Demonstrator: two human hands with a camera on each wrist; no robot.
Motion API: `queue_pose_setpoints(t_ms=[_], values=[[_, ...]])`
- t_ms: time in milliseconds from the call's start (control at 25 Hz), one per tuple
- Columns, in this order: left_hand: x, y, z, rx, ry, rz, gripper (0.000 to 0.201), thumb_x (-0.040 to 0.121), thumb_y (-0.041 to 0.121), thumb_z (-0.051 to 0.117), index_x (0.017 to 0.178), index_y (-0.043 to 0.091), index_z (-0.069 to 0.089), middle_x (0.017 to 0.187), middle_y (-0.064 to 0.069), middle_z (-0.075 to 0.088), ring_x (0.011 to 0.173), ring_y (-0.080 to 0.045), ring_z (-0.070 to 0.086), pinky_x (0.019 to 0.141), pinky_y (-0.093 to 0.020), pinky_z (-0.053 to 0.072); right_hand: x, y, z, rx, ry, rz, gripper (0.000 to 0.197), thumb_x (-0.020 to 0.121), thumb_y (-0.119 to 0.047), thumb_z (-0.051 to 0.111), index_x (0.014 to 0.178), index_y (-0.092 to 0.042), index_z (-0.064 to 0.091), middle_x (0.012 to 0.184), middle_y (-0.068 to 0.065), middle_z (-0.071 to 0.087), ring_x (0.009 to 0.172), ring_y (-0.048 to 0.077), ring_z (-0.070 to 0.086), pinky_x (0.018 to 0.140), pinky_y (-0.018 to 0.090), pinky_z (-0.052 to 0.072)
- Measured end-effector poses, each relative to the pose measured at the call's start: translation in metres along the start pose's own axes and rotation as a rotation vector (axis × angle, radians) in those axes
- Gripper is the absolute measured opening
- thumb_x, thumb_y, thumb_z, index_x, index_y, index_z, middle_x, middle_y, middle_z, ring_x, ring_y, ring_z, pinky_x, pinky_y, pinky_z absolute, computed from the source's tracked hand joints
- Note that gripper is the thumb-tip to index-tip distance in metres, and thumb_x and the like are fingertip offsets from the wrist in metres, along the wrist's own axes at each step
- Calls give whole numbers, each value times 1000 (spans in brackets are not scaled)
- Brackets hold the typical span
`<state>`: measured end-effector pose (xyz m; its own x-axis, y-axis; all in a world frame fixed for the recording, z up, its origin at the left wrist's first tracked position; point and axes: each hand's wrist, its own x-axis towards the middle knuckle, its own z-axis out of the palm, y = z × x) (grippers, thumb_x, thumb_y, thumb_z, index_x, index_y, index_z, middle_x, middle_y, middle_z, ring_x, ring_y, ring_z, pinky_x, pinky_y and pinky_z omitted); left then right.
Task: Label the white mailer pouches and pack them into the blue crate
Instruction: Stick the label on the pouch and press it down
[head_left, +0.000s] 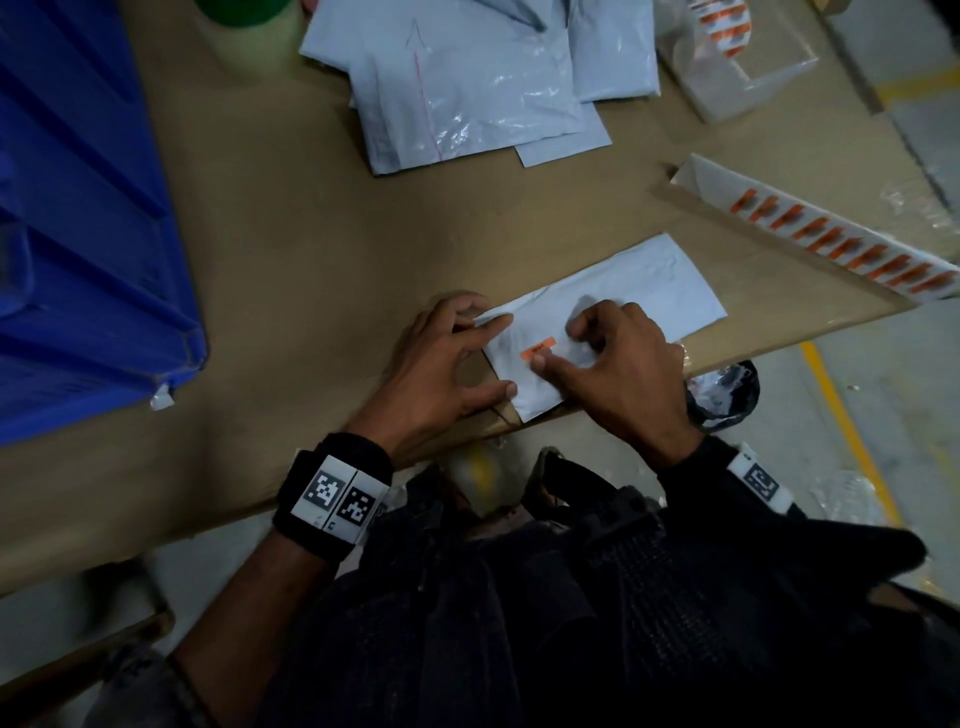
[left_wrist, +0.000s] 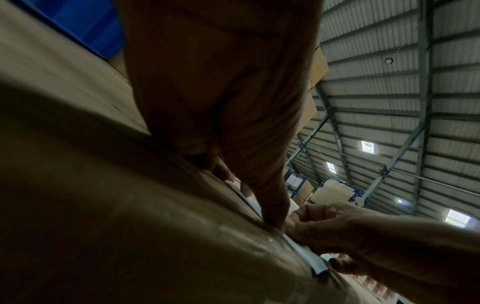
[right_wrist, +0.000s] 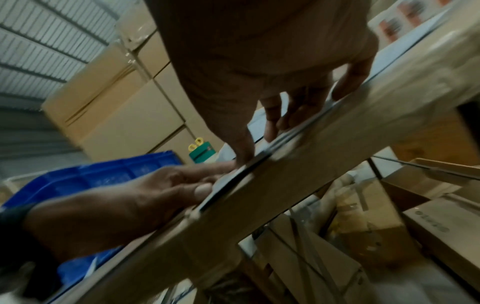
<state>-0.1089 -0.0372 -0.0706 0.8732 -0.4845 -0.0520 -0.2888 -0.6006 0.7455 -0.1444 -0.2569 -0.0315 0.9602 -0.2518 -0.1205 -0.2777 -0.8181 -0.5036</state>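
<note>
A white mailer pouch (head_left: 644, 291) lies flat on the brown table (head_left: 311, 249), near its front edge. A small orange label (head_left: 535, 351) sits on the pouch's near end. My left hand (head_left: 498, 356) holds that end down with a straight index finger and thumb. My right hand (head_left: 556, 347) presses its thumb on the label, and its bent fingertips (head_left: 576, 330) rest on the pouch. The blue crate (head_left: 78, 208) stands at the left, apart from both hands. The right wrist view shows the fingers (right_wrist: 270, 127) touching the pouch's edge.
A loose pile of white pouches (head_left: 467, 83) lies at the back. A sheet of orange labels (head_left: 831, 239) lies at the right edge and another sheet in plastic (head_left: 727, 36) at the back right. A green tape roll (head_left: 244, 21) stands behind the crate.
</note>
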Motion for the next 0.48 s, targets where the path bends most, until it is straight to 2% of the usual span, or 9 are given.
queue_pose_setpoints(t_ms=[120, 240, 320, 400, 480], values=[[1, -3, 0, -20, 2, -14, 73, 75, 55, 74, 142, 30, 59, 147, 10, 38, 124, -10, 44, 110, -41, 40, 6, 5, -2, 91, 48, 33, 41, 73, -69, 73, 85, -32, 60, 83, -18, 60, 79, -2, 59, 83, 47, 53], [2, -3, 2, -32, -7, -22, 74, 75, 56, 75, 141, 30, 59, 147, 13, 37, 125, -7, 43, 111, -38, 39, 8, 13, -2, 90, 47, -14, 22, 84, -48, 73, 91, -31, 61, 86, -17, 61, 81, 3, 60, 84, 48, 53], [1, -2, 0, -58, -6, -37, 71, 76, 48, 82, 141, 29, 59, 147, 12, 38, 125, -6, 43, 112, -35, 37, 6, 19, -5, 47, 95, -163, 15, 94, -37, 64, 108, -30, 63, 101, -11, 65, 91, 15, 62, 85, 50, 51], [1, -1, -1, -64, 3, -36, 70, 77, 42, 85, 141, 28, 59, 146, 12, 38, 125, -7, 44, 113, -34, 37, 1, 25, -7, -121, 81, -411, 33, 103, -38, 51, 133, -28, 60, 129, -1, 61, 111, 24, 56, 90, 48, 47], [0, 2, -2, -70, -2, -46, 70, 78, 41, 85, 142, 29, 59, 145, 15, 37, 125, -7, 43, 113, -35, 38, -7, 34, -4, -333, -23, -608, 50, 107, -48, 42, 151, -26, 47, 156, 2, 44, 131, 26, 46, 98, 46, 40]])
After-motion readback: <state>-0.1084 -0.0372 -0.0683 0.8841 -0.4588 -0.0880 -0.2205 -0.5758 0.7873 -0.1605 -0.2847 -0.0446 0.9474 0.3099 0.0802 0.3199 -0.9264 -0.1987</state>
